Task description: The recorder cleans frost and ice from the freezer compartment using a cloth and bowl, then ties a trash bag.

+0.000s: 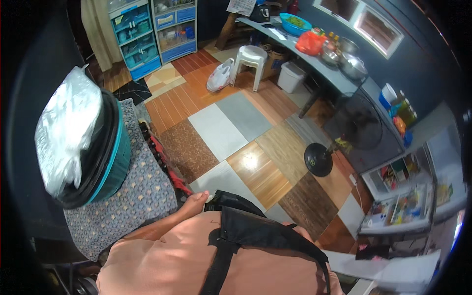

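My left hand (pixel 195 202) is low in front of my body, its thumb uppermost. A small whitish thing (pixel 210 198) shows at the fingertips, too little of it visible to name. Just to its right is a black item (pixel 236 200), perhaps fabric or a bag, partly hidden by my pink shirt (pixel 158 258) and a black strap (pixel 258 225). Most of the fingers are hidden, so their grip is unclear. My right hand is out of view. Left of me, a teal basket (pixel 117 166) with dark contents and a silvery-white plastic bag (pixel 70 125) rests on a floral cloth (pixel 151 191).
Patchwork flooring (pixel 221 136) stretches ahead. A fan (pixel 319 159) stands to the right, near an opened refrigerator (pixel 394 228). Farther off are a white stool (pixel 252 53), a plastic bag (pixel 220 76), a white bin (pixel 290 77), drawer cabinets (pixel 179 53) and a long table (pixel 309 59) bearing pots.
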### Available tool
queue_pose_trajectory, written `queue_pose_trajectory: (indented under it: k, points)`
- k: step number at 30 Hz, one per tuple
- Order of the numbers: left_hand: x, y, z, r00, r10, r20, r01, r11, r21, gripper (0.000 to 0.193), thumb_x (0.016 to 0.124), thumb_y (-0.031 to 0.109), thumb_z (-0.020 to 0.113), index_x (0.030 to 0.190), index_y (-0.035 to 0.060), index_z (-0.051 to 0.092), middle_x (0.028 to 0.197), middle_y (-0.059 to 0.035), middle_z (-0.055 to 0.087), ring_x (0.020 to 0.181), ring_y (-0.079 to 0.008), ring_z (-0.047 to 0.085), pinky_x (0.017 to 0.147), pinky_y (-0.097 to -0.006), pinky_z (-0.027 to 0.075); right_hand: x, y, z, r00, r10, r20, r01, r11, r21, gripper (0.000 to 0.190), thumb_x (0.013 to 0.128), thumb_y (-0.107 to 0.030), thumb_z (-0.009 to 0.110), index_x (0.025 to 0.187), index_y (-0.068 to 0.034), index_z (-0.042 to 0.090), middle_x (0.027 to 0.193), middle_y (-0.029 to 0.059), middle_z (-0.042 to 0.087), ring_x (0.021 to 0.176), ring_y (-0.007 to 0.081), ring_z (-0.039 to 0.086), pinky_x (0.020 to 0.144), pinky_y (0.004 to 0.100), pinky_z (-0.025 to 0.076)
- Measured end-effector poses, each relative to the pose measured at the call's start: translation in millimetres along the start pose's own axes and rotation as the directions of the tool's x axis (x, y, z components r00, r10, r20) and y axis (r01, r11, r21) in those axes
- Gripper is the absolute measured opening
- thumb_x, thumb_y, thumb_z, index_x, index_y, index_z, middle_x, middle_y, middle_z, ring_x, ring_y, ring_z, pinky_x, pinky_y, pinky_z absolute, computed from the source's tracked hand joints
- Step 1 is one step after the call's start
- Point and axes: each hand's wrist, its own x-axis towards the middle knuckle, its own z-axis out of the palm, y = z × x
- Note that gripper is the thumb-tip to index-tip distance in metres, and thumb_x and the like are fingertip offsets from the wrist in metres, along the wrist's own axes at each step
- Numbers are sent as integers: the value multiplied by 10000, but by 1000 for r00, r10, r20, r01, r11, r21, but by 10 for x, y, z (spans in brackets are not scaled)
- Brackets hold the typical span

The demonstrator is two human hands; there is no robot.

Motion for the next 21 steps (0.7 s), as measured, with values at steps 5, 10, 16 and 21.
queue_pose_trajectory:
  k: [5, 10, 16, 21]
  points:
    - [1022, 140, -328, 957, -40, -287, 115, 961, 250, 386, 868, 369, 493, 735, 7, 514, 662, -43, 504, 669, -112, 457, 625, -290, 404, 1050, -711, -709, 995, 73, 61, -77, 995, 61, 224, 861, -188, 496, 974, -11, 573, 806, 46, 604, 737, 141, 574, 642, 269, 453]
    - [2061, 234, -693, 732, 141, -667, -110, 990, 90, 233, 860, 249, 533, 892, 21, 491, 788, -54, 540, 730, -131, 510, 677, -278, 424, 1645, -406, -1824, 622, 558, -549, -324, 822, 468, 351, 830, -324, 541, 988, -11, 574, 804, 64, 602, 701, 139, 570, 606, 295, 452]
    - [2953, 154, -1197, 556, 49, -830, 56, 994, 96, 221, 851, 218, 521, 914, 5, 519, 799, -94, 561, 746, -177, 538, 698, -302, 436, 2400, -1426, -4342, 740, 523, -423, -615, 780, -112, 363, 817, -337, 553, 982, -15, 580, 796, 63, 602, 692, 139, 568, 590, 299, 452]
    - [3320, 462, -1368, 275, -216, -937, 415, 906, -87, 358, 817, 320, 534, 970, -4, 526, 874, -183, 586, 827, -301, 566, 747, -375, 441, 4981, -2348, -4543, 813, 572, -108, -460, 518, -721, 375, 803, -350, 565, 976, -18, 585, 788, 62, 601, 684, 140, 566, 574, 303, 452]
